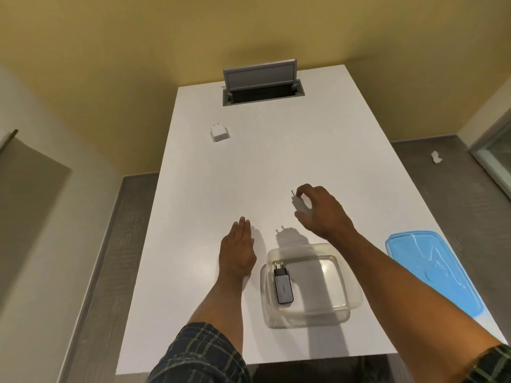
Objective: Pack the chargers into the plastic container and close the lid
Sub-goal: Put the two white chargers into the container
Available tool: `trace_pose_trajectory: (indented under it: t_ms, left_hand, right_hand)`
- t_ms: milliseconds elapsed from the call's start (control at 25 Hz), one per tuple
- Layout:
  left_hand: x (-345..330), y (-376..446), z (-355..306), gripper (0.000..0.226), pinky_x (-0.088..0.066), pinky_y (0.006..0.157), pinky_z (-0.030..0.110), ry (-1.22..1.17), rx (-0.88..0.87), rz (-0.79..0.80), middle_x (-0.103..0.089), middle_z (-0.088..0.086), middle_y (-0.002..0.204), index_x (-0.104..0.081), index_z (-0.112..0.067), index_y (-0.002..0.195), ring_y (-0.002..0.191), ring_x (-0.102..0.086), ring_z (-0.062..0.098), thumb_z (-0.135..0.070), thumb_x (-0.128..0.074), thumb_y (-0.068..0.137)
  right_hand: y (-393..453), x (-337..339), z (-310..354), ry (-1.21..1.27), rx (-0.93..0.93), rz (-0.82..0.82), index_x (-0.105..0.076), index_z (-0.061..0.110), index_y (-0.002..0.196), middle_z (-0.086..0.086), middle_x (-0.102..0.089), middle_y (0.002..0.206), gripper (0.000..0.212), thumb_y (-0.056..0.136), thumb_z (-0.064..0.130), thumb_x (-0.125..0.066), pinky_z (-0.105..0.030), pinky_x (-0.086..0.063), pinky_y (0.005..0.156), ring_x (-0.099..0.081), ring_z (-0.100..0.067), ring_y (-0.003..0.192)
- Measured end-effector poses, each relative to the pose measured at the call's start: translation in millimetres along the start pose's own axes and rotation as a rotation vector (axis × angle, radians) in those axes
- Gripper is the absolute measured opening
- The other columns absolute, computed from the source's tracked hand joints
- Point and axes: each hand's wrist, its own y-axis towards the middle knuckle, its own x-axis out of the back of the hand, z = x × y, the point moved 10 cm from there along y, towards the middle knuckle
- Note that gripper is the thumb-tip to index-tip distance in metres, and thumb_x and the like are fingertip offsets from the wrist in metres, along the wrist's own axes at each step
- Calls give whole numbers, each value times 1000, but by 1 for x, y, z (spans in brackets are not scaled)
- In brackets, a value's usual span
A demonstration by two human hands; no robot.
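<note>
Three chargers are showing around the clear box (343,297), which is sitting open near the front edge of the white table (193,175); one, a dark charger (283,283), is lying flat inside the box against its left wall, prongs pointing away from the person; a second, a white charger (299,203), is being held above the table just beyond the box, with one metal prong sticking out to the upper left; the third, another white plug (219,132), is resting well beyond the box toward the table's far left, apart from everything else. The right hand (320,211) is gripping the raised white charger, fingers and thumb curled round it; the left hand (237,247) is lying flat on the table just left of the box, fingers straight and together, holding nothing. The blue lid (431,269) is lying to the right of the box, at the table's right edge; a grey cable hatch (262,84) is standing open at the far end of the table, well beyond the box.
</note>
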Motion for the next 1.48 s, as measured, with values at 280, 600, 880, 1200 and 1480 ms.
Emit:
trace_pose_trajectory:
  t_ms: [280, 600, 880, 1200, 1480]
  left_hand:
    - [-27, -49, 6, 62, -31, 120, 36, -83, 28, 88, -2, 2, 171, -9, -12, 162, 158, -8, 24, -25, -32, 107]
    - [-56, -67, -6, 68, -25, 124, 38, -69, -55, 226, 7, 5, 170, 0, -8, 162, 158, -2, 29, -24, -35, 106]
    - [-75, -64, -8, 74, -18, 125, 43, 136, -111, 362, 14, 17, 168, 8, 0, 160, 156, 5, 39, -21, -36, 104]
    - [-88, -64, -5, 73, -20, 123, 47, 107, -60, 452, 19, 10, 168, 11, -6, 160, 156, 9, 37, -20, -34, 105]
    - [-91, -66, -5, 74, -14, 125, 48, 82, -23, 490, 23, 9, 167, 15, -7, 159, 156, 12, 36, -22, -32, 105]
  right_hand:
    - [-72, -19, 12, -118, 164, 115, -48, 41, 142, 5, -53, 108, 68, 79, 31, -70, -28, -51, 67, -57, -14, 73]
    - [-119, -59, 2, -251, 224, 284, -62, 32, 127, 0, -56, 103, 48, 79, 38, -66, -32, -54, 65, -60, -20, 72]
    - [-121, -99, -30, -393, 13, 430, -44, 28, 147, -10, -49, 124, 58, 91, 37, -56, -42, -55, 83, -62, -30, 102]
    - [-122, -118, -54, -386, -196, 461, -56, 23, 134, -10, -43, 132, 50, 84, 17, -63, -32, -41, 66, -63, -33, 106]
    - [-121, -125, -53, -403, -203, 422, -59, 15, 120, -12, -51, 123, 41, 82, 27, -69, -31, -42, 63, -67, -34, 91]
